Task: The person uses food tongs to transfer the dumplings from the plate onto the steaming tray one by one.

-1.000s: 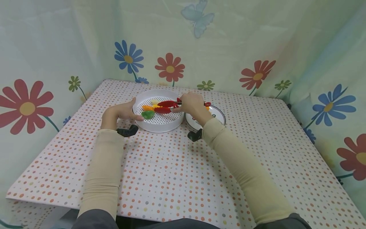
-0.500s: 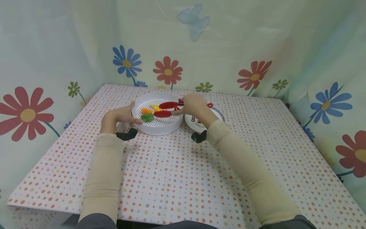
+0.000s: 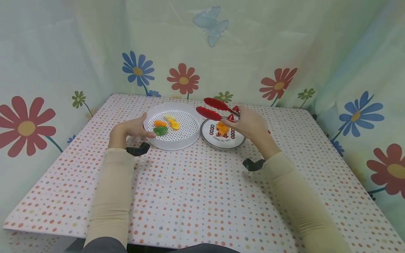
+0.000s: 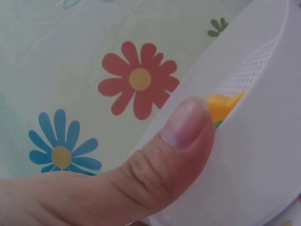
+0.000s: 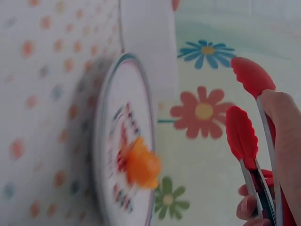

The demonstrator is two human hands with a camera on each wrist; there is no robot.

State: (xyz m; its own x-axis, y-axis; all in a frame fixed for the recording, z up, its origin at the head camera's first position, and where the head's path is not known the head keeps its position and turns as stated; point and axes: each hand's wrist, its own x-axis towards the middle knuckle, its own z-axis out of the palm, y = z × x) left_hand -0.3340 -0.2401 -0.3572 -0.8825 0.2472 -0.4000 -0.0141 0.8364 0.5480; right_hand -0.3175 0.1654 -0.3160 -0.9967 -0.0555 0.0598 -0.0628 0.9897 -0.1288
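Your head camera looks forward and down; your close, tilted wrist views share the white basket (image 3: 172, 144) and flowered backdrop (image 3: 253, 45).

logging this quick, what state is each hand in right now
Left hand: holding the white basket at its side.
Right hand: holding the red-tipped tongs, tips apart.

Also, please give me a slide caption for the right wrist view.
Red-tipped tongs, ends apart, in the right grip; an orange piece on a plate.
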